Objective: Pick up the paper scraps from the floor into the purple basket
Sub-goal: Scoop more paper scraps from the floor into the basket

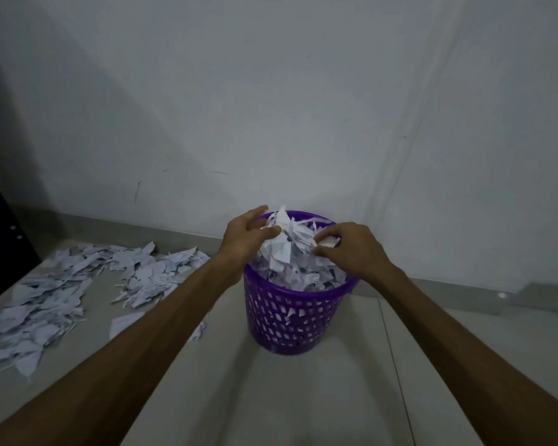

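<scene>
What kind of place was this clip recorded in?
Probably an indoor room corner: bare white plaster walls, pale tiled floor with grey skirting, and a purple perforated plastic basket.

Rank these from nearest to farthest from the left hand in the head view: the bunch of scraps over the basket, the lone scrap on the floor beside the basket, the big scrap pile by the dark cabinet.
1. Bunch of scraps: held by the left hand, above the purple basket.
2. Lone scrap: on the floor, left of the basket.
3. Big scrap pile: far left.
</scene>
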